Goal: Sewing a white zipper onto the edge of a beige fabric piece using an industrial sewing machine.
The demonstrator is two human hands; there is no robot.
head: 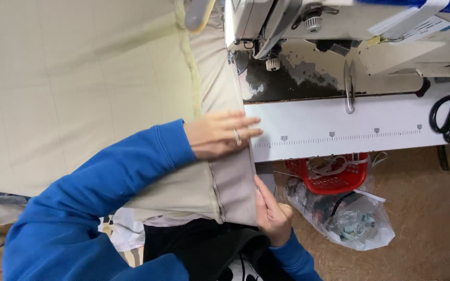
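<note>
Centrally, beige fabric [131, 88] drapes off the white surface [339, 130]: left hand [220, 134] lies flat, fingers together, pinning its seam; right hand [272, 211] pinches the hem taut. Sewing machine [308, 21] upper right.

A large sheet of beige fabric [79, 78] spreads flat over the left of the table, faintly marked with a grid of quilted lines. Its right edge is a folded, greyer hem strip [233, 177] (a seam runs along its left side) that stretches from the far sewing machine toward the near edge, where it hangs down off the table.
</note>
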